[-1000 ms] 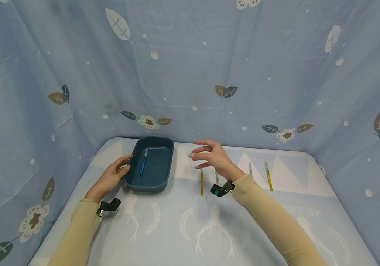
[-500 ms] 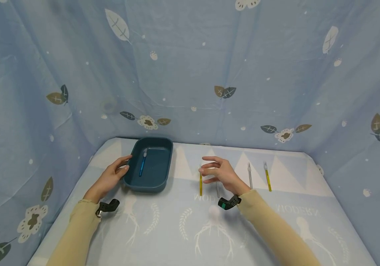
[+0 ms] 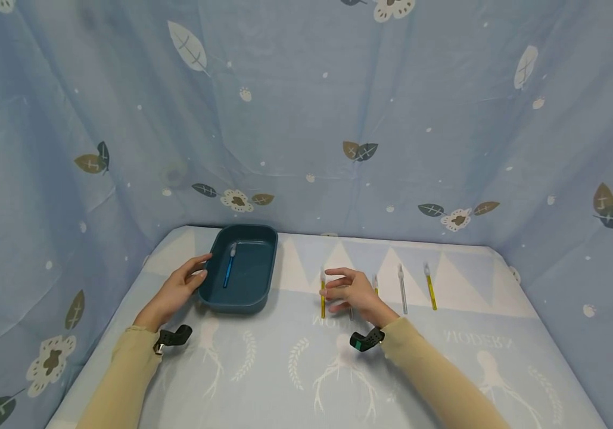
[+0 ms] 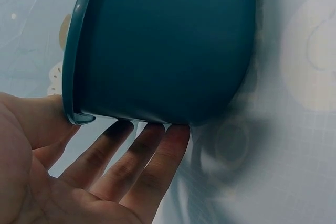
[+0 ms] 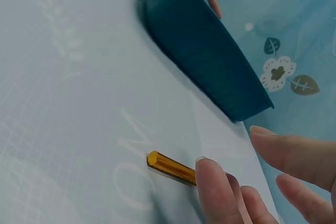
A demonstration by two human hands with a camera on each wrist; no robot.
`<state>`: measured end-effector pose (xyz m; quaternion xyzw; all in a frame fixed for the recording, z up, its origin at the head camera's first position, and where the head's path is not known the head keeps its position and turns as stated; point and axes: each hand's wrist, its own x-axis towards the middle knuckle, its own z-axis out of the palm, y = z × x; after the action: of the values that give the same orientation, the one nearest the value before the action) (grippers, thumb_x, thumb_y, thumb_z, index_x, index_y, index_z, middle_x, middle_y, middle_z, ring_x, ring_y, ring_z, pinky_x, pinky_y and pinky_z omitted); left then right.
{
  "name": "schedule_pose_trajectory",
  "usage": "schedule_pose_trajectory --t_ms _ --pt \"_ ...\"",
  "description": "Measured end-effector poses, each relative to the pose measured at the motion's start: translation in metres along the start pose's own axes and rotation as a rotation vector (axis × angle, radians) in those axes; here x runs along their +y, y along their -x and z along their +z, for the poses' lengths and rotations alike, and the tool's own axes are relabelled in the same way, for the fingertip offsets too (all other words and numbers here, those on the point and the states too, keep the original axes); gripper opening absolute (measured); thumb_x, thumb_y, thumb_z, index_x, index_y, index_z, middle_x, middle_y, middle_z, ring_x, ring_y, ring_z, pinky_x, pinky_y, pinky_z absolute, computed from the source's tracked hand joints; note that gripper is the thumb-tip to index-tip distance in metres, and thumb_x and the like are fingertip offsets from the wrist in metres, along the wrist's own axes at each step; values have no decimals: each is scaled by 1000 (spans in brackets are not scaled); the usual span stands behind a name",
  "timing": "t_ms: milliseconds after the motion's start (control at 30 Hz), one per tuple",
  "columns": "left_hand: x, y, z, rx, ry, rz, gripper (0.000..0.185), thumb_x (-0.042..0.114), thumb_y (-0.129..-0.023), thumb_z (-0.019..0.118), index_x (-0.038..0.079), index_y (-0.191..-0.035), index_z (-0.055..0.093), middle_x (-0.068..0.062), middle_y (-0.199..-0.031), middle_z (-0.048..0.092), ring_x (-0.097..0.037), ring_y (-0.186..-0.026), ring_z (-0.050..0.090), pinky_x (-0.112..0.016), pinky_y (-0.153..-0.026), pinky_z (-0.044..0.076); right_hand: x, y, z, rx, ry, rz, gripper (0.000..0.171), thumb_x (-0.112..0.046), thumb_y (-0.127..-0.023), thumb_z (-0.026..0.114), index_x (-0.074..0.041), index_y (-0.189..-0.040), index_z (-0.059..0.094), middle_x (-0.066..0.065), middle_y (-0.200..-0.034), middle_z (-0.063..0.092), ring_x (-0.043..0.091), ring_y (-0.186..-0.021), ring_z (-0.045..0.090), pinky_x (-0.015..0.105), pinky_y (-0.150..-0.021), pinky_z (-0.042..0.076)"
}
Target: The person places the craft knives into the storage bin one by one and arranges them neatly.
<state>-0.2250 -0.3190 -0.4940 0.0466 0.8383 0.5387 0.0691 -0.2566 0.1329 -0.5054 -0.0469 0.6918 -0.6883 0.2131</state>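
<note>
Right hand (image 3: 353, 290) is down low over the table (image 3: 263, 369), fingers loosely spread and holding nothing. The fingertips (image 5: 214, 186) sit right at the yellow pen (image 3: 323, 294), which lies flat on the table pointing away from the person. In the right wrist view the thumb comes down over the pen's near end, but I can't tell for sure if it's actually touching yet. So that grip is wide, not closed on anything.

Left hand (image 3: 176, 292) is at the left side of the tray (image 3: 211, 293). The thumb lies up by the rim and the straight fingers (image 4: 137, 153) tuck in against the bottom of the wall, so it's more of a flat steadying touch than a real grab.

The tray is a dark teal rounded rectangle sitting near the back left of the table. Inside there's just one thing: a blue pen (image 3: 228, 266) lying lengthwise along the floor, white tip toward the back.

Further right of the right hand, more pens lie in a row, all parallel: a short bit of another yellow one (image 3: 375, 282) peeking out behind the knuckles, then a clear pen (image 3: 402, 289), then a third yellow one (image 3: 430, 286) farthest out. A blue leaf-print cloth (image 3: 306, 119) hangs all around.
</note>
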Motion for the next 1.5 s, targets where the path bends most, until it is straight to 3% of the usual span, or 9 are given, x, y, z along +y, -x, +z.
schedule_pose_trajectory --t_ms 433,833,1000,1300,1500 --pt "-3 -1 0 5 -1 -4 60 20 -121 47 10 -175 24 -34 -171 25 -59 -154 32 -73 -120 29 5 0 4 18 54 -1 63 3 -98 81 3 -156 56 29 -128 65 40 -102 77 46 -71 66" --pt "-1 1 -1 -6 6 11 60 26 -121 48 13 -175 27 -32 -171 26 -58 -157 27 -73 -122 26 6 -2 16 142 112 7 63 3 -90 88 -1 -149 65 22 -115 66 32 -79 77 43 -59 64" --pt "-3 0 -2 -4 8 14 59 23 -121 48 13 -175 27 -32 -172 26 -57 -157 27 -72 -122 26 7 -5 22 185 163 -3 61 2 -87 92 -2 -144 69 17 -106 66 27 -67 74 40 -56 63" --pt "-5 1 -3 -10 15 18 60 25 -121 48 13 -175 26 -31 -172 25 -56 -158 26 -72 -122 26 8 -13 33 258 343 -6 60 3 -81 96 -5 -137 75 13 -102 65 17 -68 70 32 -55 61" --pt "-4 1 -3 -14 24 21 59 23 -121 47 13 -175 26 -32 -172 25 -56 -158 26 -72 -123 26 8 -15 36 282 376 -3 58 10 -78 94 -3 -131 77 12 -96 64 19 -61 65 33 -53 61"
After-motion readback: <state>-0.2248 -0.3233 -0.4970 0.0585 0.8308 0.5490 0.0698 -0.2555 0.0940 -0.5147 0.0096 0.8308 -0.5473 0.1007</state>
